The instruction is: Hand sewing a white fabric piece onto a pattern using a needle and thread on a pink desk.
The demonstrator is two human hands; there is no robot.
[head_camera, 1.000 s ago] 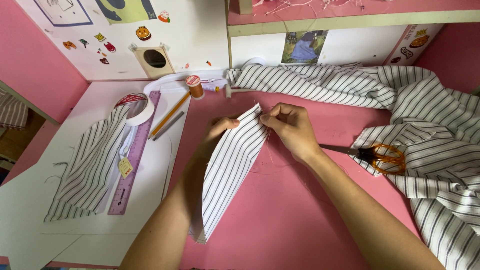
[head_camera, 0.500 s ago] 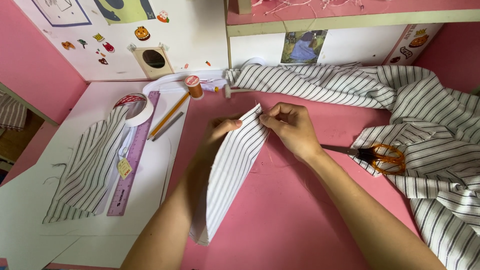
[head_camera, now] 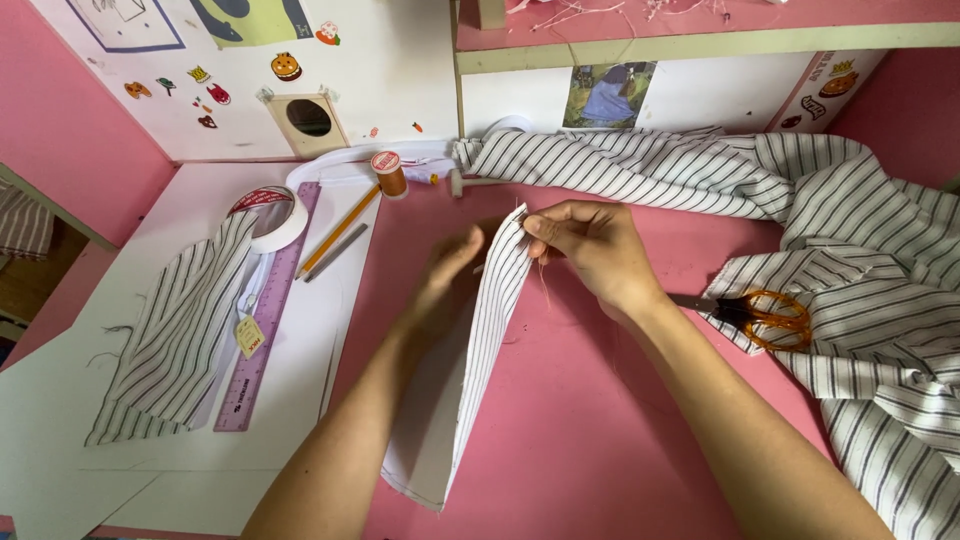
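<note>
Pinching the top corner of a folded striped fabric piece (head_camera: 470, 360) with my right hand (head_camera: 590, 250), thumb and fingers closed tight on the edge. My left hand (head_camera: 445, 285) sits partly behind the piece; fingers seem to press on the far side near the top, but whether they are closed on it I cannot tell, the cloth hides them. The piece stands up on edge, running from my grip down toward me, its lower end resting on the pink table (head_camera: 600, 430). So the grip is at the far top end only; the rest hangs free below it.

Step in hand, as I judge it: lining up or folding the top edges of the piece, hand-sewing prep. A loose thread shows just below my right fingers, too thin to say more. The next move likely calls for keeping the two layers matched at the corner and not letting the pinch slip.

Nearby:
- orange-handled scissors (head_camera: 765, 315) right of my wrist, on the large striped cloth (head_camera: 850, 260)
- spool of thread (head_camera: 388, 174), pencil (head_camera: 338, 230), purple ruler (head_camera: 265, 310) and tape roll (head_camera: 270, 215) on the left
- another striped cut piece (head_camera: 170, 340) beside the ruler
</note>
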